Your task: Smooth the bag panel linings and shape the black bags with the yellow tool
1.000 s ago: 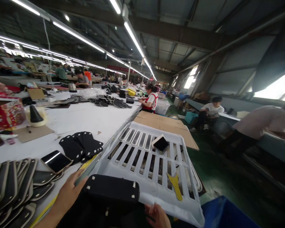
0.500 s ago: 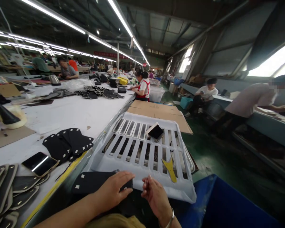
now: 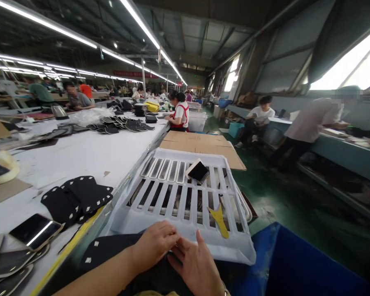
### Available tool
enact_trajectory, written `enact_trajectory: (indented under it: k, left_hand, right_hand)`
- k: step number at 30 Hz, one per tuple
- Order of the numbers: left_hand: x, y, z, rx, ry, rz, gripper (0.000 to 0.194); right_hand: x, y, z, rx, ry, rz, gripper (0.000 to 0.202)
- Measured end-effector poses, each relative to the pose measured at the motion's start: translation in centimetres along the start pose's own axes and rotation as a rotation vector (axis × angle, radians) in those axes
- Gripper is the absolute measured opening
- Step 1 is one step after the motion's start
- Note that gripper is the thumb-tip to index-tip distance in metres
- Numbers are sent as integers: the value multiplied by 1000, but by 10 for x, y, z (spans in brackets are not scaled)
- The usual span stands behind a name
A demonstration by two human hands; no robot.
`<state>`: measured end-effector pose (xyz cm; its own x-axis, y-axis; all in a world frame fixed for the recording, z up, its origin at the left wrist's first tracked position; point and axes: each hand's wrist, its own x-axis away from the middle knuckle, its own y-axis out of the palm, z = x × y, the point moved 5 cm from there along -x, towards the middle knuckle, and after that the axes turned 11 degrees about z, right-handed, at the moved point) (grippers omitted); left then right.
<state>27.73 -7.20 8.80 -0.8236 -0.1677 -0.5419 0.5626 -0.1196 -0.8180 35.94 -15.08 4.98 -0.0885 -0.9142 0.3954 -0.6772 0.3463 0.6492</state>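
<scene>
Low in the view, a flat black padded piece (image 3: 106, 245) with small white tabs lies under my left forearm and hand. My left hand (image 3: 157, 245) rests at its right end, fingers bent and pressed together; whatever they pinch is hidden. Touching those fingertips is my right hand (image 3: 197, 261), palm turned up, thumb raised and fingers stretched out. Just beyond both hands stands a white slotted plastic tray (image 3: 172, 201). On it lie a yellow forked tool (image 3: 219, 220), a black-faced block (image 3: 197, 171) and several white-rimmed strips (image 3: 164, 169).
Left is a white worktable (image 3: 74, 156) with black tabbed pieces (image 3: 83, 197), a phone (image 3: 35, 231) and trimmed dark pieces (image 3: 12, 263). A blue bin (image 3: 296, 263) stands at lower right. Cardboard (image 3: 200, 144) lies behind the tray. Several people work farther off, one in a red apron (image 3: 179, 113).
My hands have come together; the right hand has moved left and opened, its fingers now at the left fingertips. The left fingers have bent inward. The view has swung slightly right.
</scene>
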Motion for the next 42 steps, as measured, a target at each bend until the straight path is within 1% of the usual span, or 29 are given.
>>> enact_trajectory:
  k: [3,5,6,7,8,10,11,12,13,14,15,16,18,21,23,24,28,30,34,37,38,39,41,42]
  left_hand:
    - [3,1,4,-54,136,-41,23]
    - [5,1,5,-17,140,-65,24]
    - [4,1,3,27,97,-62,25]
    - [3,0,0,91,12,-42,25]
    - [1,-2,-5,175,-110,-5,25]
    - [1,-2,-18,405,-436,61,26]
    - [3,1,-23,536,-611,74,26]
    - [6,5,-27,663,-767,67,28]
    - [9,9,-28,778,-894,44,30]
    - [12,14,-27,871,-986,15,35]
    - [14,17,-26,939,-1043,-6,39]
    - [16,20,-24,983,-1068,-15,43]
    - [18,22,-19,1031,-1054,-6,49]
    - [21,24,-16,1043,-1029,19,58]
    - [23,25,-14,1031,-1037,-13,65]
    - [24,25,-13,1028,-1041,-41,67]
    - [29,27,-9,1069,-1048,-172,72]
    - [33,30,-7,1099,-1068,-249,75]
    - [45,42,-5,1116,-1100,-379,80]
    - [51,49,-6,1136,-1120,-419,77]
    - [52,50,-6,1147,-1133,-419,75]
    - [52,49,-7,1156,-1147,-408,73]
    - [53,45,-11,1151,-1171,-348,70]
    - [53,41,-14,1133,-1177,-306,69]
  right_hand:
    - [-1,-1,3,-59,30,-27,76]
    - [-2,-2,7,-66,25,-48,74]
    - [-2,-3,10,-52,20,-50,73]
    - [-2,-5,13,-28,17,-41,73]
    - [-2,-8,16,4,15,-16,72]
    - [-1,-17,20,122,-37,102,69]
    - [-1,-23,19,213,-108,185,67]
    - [0,-27,16,320,-209,269,64]
    - [1,-29,10,435,-328,342,58]
    - [3,-29,3,546,-446,395,52]
    - [4,-27,-3,642,-549,426,44]
    - [4,-25,-8,720,-622,437,37]
    - [3,-18,-16,821,-681,417,27]
    - [-2,-13,-19,847,-643,341,20]
    - [-5,-14,-16,761,-560,297,17]
    - [-7,-16,-13,683,-500,275,16]
    - [-10,-27,8,324,-204,132,20]
    - [-9,-30,14,286,-147,81,21]
    - [-5,-34,17,388,-225,38,17]
    - [-4,-38,22,429,-281,12,18]
    - [-7,-42,23,487,-309,29,18]
    - [-12,-49,23,614,-353,85,17]
    - [-26,-73,17,987,-457,309,17]
    - [-35,-88,11,1216,-508,466,18]
